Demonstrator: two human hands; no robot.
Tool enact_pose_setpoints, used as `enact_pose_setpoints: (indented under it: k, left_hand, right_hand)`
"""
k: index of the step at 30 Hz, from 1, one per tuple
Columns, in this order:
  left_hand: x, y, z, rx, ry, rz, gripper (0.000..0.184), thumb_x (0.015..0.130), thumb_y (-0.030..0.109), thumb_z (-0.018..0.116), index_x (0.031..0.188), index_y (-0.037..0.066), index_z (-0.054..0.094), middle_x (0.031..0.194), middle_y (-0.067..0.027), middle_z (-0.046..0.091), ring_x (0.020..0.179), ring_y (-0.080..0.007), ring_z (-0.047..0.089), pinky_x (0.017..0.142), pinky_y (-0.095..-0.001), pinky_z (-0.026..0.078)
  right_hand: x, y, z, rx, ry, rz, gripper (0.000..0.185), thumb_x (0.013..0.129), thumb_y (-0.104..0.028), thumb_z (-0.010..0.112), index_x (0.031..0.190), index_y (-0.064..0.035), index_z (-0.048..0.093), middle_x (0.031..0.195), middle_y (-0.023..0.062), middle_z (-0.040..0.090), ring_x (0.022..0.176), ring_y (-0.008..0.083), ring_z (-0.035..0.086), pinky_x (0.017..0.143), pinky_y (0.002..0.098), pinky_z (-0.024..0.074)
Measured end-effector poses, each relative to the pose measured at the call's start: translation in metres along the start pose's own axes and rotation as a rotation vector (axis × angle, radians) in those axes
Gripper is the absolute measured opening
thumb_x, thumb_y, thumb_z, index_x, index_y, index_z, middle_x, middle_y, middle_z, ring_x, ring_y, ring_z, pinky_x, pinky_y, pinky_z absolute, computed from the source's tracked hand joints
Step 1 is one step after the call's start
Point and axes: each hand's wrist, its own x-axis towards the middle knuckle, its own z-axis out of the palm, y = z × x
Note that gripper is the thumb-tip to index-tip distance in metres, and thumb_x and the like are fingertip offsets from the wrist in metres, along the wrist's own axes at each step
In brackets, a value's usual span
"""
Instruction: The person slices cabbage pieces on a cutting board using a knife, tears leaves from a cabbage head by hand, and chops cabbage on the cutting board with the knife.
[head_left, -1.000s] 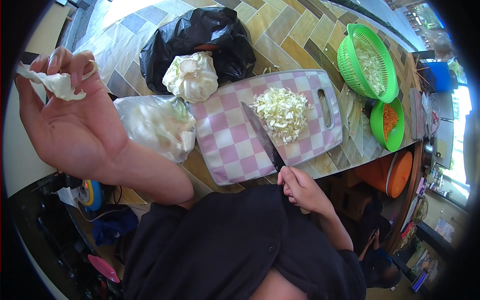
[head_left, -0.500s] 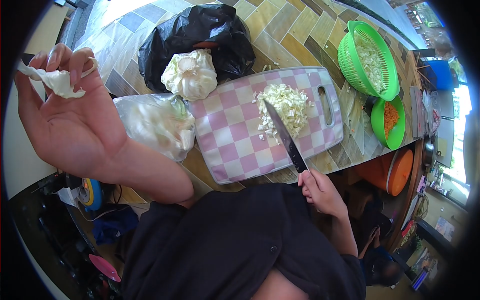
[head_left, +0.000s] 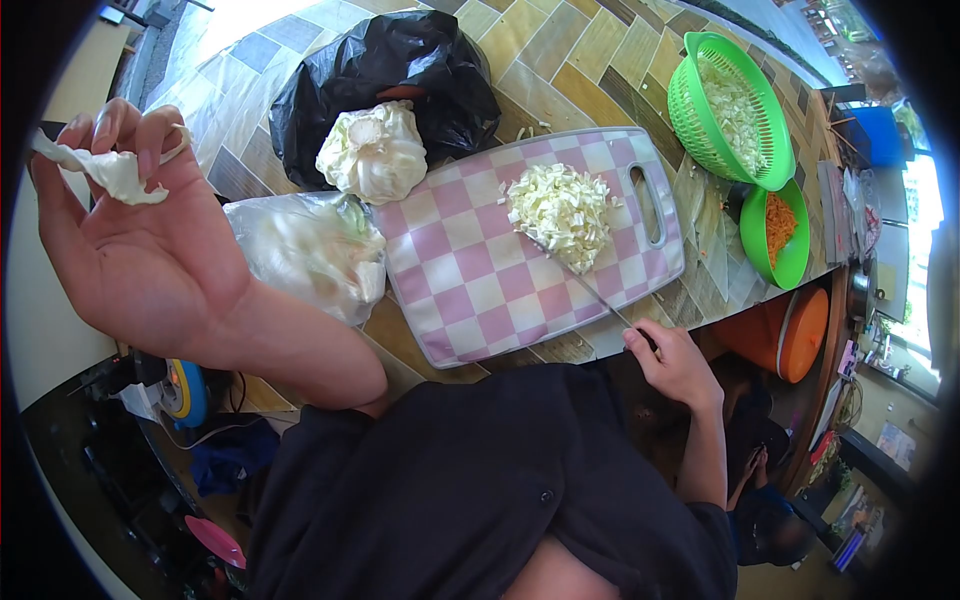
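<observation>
At the upper left my left hand (head_left: 150,230) is raised, palm up, its curled fingers holding a strip of cabbage leaf (head_left: 118,176). My right hand (head_left: 678,362) grips the handle of a knife (head_left: 592,292), whose blade lies edge-on against the near side of the chopped cabbage (head_left: 562,212). That heap sits on a pink and white checkered cutting board (head_left: 455,290). Left of the board are a cabbage head (head_left: 374,150) and a clear plastic bag (head_left: 305,250) with pale leaves inside.
A black plastic bag (head_left: 330,85) lies behind the cabbage head. At the right stand a green colander (head_left: 690,118) of chopped cabbage and a green bowl (head_left: 797,250) of orange shreds. An orange container (head_left: 803,335) is below the table edge. Another person (head_left: 765,520) is at the lower right.
My right hand has moved right, and the knife has swung from the board's middle across the heap to its near edge. My left hand has stayed raised with the leaf.
</observation>
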Motion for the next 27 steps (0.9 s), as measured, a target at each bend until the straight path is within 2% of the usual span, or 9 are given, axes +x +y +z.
enact_pose_setpoints:
  k: [2, 5, 8, 11, 12, 17, 21, 24, 27]
  left_hand:
    - [0.0, 0.001, 0.0, 0.006, 0.011, -0.001, 0.021, 0.106, 0.012, 0.054, 0.12, -0.003, 0.057, 0.1, -0.0108, 0.048, 0.093, -0.0211, 0.042, 0.077, -0.039, 0.038]
    - [-0.001, 0.0, 0.001, 0.013, 0.025, 0.007, 0.021, 0.106, 0.012, 0.054, 0.121, -0.002, 0.057, 0.101, -0.0105, 0.048, 0.093, -0.0211, 0.042, 0.077, -0.0389, 0.038]
    - [-0.001, -0.001, 0.003, 0.021, 0.031, 0.015, 0.021, 0.106, 0.012, 0.054, 0.121, -0.002, 0.057, 0.101, -0.0105, 0.048, 0.093, -0.021, 0.042, 0.077, -0.039, 0.038]
    - [-0.001, -0.002, 0.001, 0.026, 0.049, 0.007, 0.021, 0.105, 0.016, 0.058, 0.114, -0.002, 0.061, 0.106, -0.0091, 0.056, 0.093, -0.0189, 0.046, 0.077, -0.0369, 0.038]
    - [-0.001, -0.002, 0.0, 0.028, 0.057, 0.003, 0.022, 0.105, 0.019, 0.06, 0.11, -0.002, 0.063, 0.109, -0.0084, 0.06, 0.094, -0.0179, 0.048, 0.077, -0.0359, 0.038]
    - [-0.001, 0.0, -0.002, 0.041, 0.023, -0.021, 0.023, 0.106, 0.02, 0.059, 0.11, -0.002, 0.064, 0.107, -0.0082, 0.06, 0.092, -0.0172, 0.047, 0.076, -0.0355, 0.037]
    - [-0.001, -0.001, 0.002, 0.02, 0.062, -0.011, 0.024, 0.106, 0.02, 0.058, 0.11, -0.002, 0.065, 0.106, -0.0084, 0.06, 0.092, -0.017, 0.047, 0.077, -0.0356, 0.037]
    - [-0.001, 0.001, -0.004, 0.057, 0.011, -0.032, 0.025, 0.106, 0.021, 0.058, 0.109, -0.003, 0.065, 0.108, -0.0088, 0.061, 0.092, -0.0174, 0.048, 0.077, -0.0359, 0.037]
    - [-0.001, -0.002, 0.001, 0.013, 0.071, -0.011, 0.026, 0.106, 0.022, 0.059, 0.109, -0.003, 0.065, 0.107, -0.0093, 0.06, 0.092, -0.0175, 0.047, 0.077, -0.0357, 0.037]
  right_hand:
    - [-0.003, -0.002, -0.006, 0.012, 0.038, 0.024, 0.035, 0.106, -0.033, 0.061, 0.104, 0.0018, 0.068, 0.072, 0.0268, 0.061, 0.06, 0.0363, 0.063, 0.061, 0.0426, 0.0453]
    - [-0.009, -0.003, -0.015, -0.018, 0.031, 0.004, 0.035, 0.107, -0.033, 0.06, 0.102, 0.001, 0.068, 0.072, 0.0233, 0.062, 0.06, 0.0295, 0.062, 0.06, 0.0402, 0.0461]
    - [-0.01, 0.028, -0.013, 0.188, -0.03, -0.093, 0.036, 0.108, -0.033, 0.058, 0.1, 0.0001, 0.067, 0.071, 0.0149, 0.062, 0.062, 0.0196, 0.059, 0.06, 0.0373, 0.0466]
    - [-0.009, 0.03, -0.008, 0.485, -0.159, 0.082, 0.037, 0.11, -0.034, 0.055, 0.099, -0.0006, 0.066, 0.072, 0.0069, 0.058, 0.067, 0.0139, 0.056, 0.062, 0.0342, 0.0465]
    - [-0.007, 0.024, -0.005, 0.476, -0.166, 0.069, 0.038, 0.111, -0.035, 0.054, 0.099, -0.0006, 0.065, 0.071, 0.0065, 0.058, 0.067, 0.0143, 0.056, 0.062, 0.0338, 0.0465]
    - [0.002, -0.019, 0.025, 0.402, -0.222, 0.006, 0.043, 0.112, -0.039, 0.05, 0.099, -0.0009, 0.064, 0.071, 0.0062, 0.058, 0.067, 0.0153, 0.057, 0.065, 0.0327, 0.0468]
    - [0.007, -0.024, 0.04, 0.394, -0.148, 0.1, 0.045, 0.112, -0.04, 0.049, 0.098, -0.0005, 0.065, 0.07, 0.0066, 0.058, 0.068, 0.0155, 0.057, 0.068, 0.0331, 0.0475]
    - [0.002, -0.014, 0.034, 0.389, -0.089, 0.131, 0.045, 0.112, -0.039, 0.049, 0.097, 0.0009, 0.065, 0.071, 0.0112, 0.061, 0.068, 0.02, 0.06, 0.069, 0.0363, 0.0487]
    - [-0.008, -0.029, 0.028, 0.231, -0.006, 0.07, 0.043, 0.112, -0.038, 0.05, 0.102, 0.002, 0.063, 0.074, 0.0169, 0.063, 0.067, 0.026, 0.063, 0.069, 0.0395, 0.0495]
